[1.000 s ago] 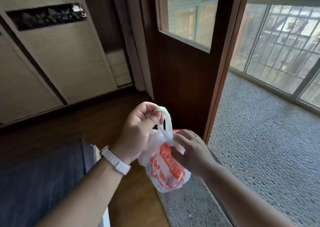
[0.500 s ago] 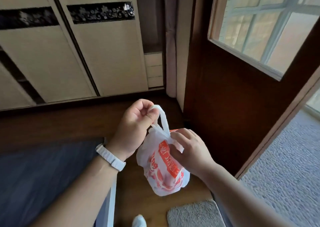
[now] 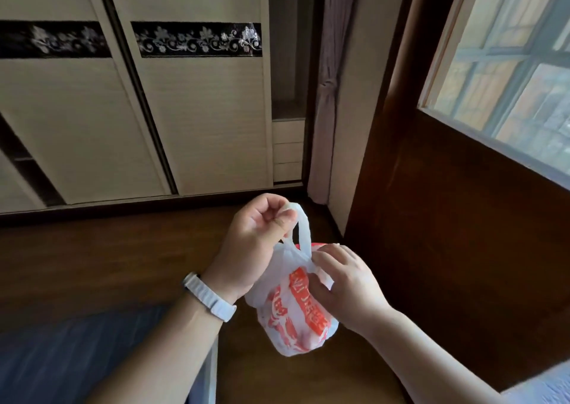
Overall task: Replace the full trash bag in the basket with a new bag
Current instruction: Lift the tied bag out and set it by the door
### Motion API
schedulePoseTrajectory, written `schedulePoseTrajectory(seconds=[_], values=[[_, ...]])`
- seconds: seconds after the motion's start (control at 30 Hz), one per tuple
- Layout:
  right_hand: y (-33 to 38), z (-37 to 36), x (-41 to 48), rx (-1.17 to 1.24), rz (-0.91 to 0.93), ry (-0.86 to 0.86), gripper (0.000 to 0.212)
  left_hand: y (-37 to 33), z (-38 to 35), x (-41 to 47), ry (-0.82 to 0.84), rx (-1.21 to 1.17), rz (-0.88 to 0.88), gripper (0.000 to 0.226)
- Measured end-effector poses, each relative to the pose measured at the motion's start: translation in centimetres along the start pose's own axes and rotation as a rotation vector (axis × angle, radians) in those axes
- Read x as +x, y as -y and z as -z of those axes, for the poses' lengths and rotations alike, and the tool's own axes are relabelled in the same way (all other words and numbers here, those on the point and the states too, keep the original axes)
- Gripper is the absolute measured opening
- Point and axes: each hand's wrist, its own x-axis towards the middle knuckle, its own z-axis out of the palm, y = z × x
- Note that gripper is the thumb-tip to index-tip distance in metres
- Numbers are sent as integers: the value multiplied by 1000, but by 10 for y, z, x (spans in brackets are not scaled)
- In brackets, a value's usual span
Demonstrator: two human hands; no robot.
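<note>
Since a second ago our view has swung left: the pebbled balcony floor is gone, and the wardrobe (image 3: 200, 110) now fills the left. Our left hand (image 3: 259, 243) pinches the handle loop (image 3: 303, 234) between thumb and curled fingers, holding the full trash bag (image 3: 296, 320) in the air above the wooden floor (image 3: 123, 264). Our right hand (image 3: 348, 289) pinches the bag's gathered neck. We judge the bag is out and being tied. No basket or new bag shows, so relining remains.

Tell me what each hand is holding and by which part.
The left hand pinches the trash bag by its handle loop; the right hand pinches its gathered neck.
</note>
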Motion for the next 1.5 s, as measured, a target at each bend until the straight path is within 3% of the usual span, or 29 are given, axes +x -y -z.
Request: schedulePoseTrajectory(seconds=[0.27, 0.5, 0.93, 1.23, 1.5], values=[[-37, -31, 83, 25, -26, 0, 27, 31, 35, 87, 19, -96, 23, 11], [-113, -77, 158, 61, -35, 33, 28, 84, 40, 179, -21, -60, 83, 8], [-271, -134, 355, 165, 178, 50, 24, 135, 28, 390, -191, 56, 73, 8], [-283, -201, 442, 210, 207, 83, 23, 174, 89, 457, -310, 72, 109, 8], [-263, -292, 542, 188, 209, 112, 21, 228, 204, 529, -363, -3, 102, 10]])
